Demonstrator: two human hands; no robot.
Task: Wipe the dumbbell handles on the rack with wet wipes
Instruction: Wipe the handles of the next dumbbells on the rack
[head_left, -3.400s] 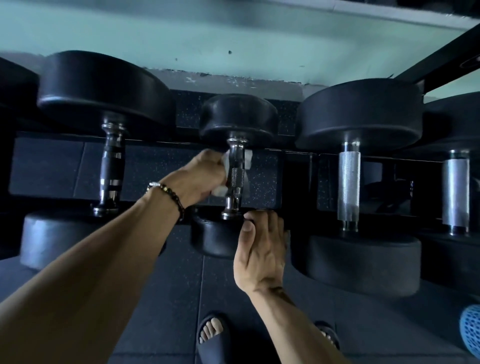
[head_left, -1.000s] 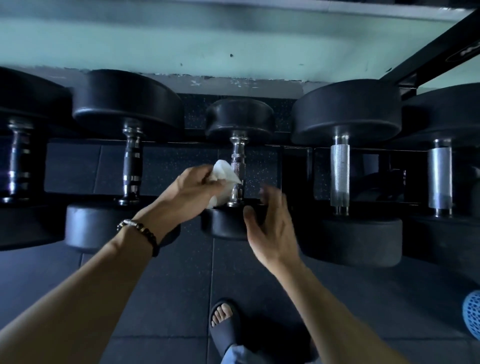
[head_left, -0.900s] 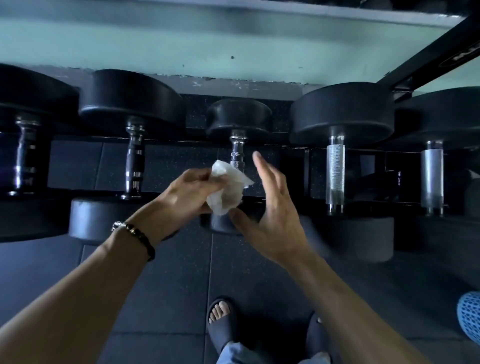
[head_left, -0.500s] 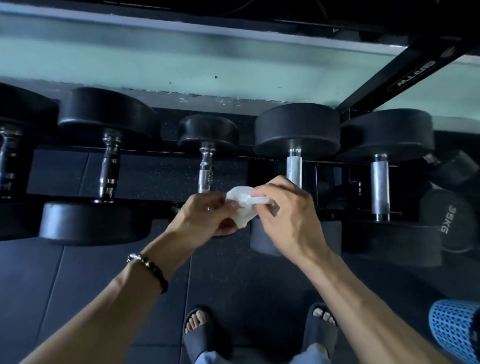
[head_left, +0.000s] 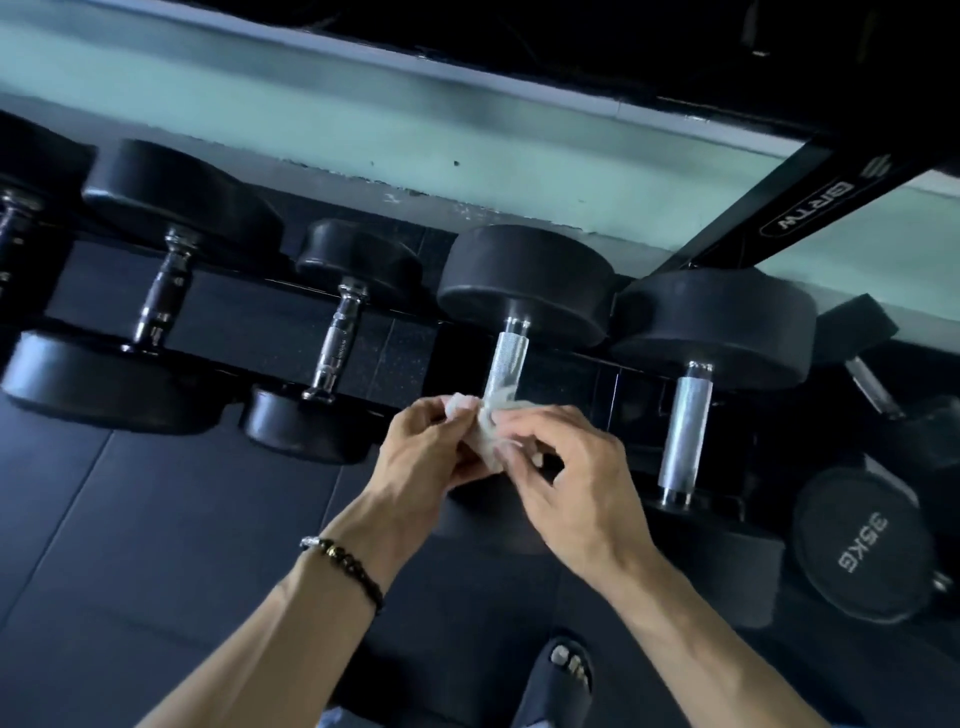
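Observation:
Both hands hold one crumpled white wet wipe (head_left: 480, 434) in front of the rack. My left hand (head_left: 421, 457) pinches its left side and my right hand (head_left: 558, 478) pinches its right side. Just behind the wipe rises the knurled silver handle (head_left: 506, 364) of a large black dumbbell (head_left: 524, 283); its lower end is hidden by the wipe and my fingers. To the left lies a small dumbbell with a chrome handle (head_left: 337, 348). On the right stands another silver handle (head_left: 683, 431).
More black dumbbells fill the rack (head_left: 291, 291) at far left, one with a dark handle (head_left: 161, 296). A 35 kg dumbbell (head_left: 862, 540) lies at lower right. A black slanted rack post (head_left: 810, 208) crosses the upper right. My sandalled foot (head_left: 563, 675) stands on dark floor mats.
The view has swung right and tilted. Both hands carried the wipe from the small dumbbell to the front of the big silver-handled one, and the right hand joined the left on the wipe.

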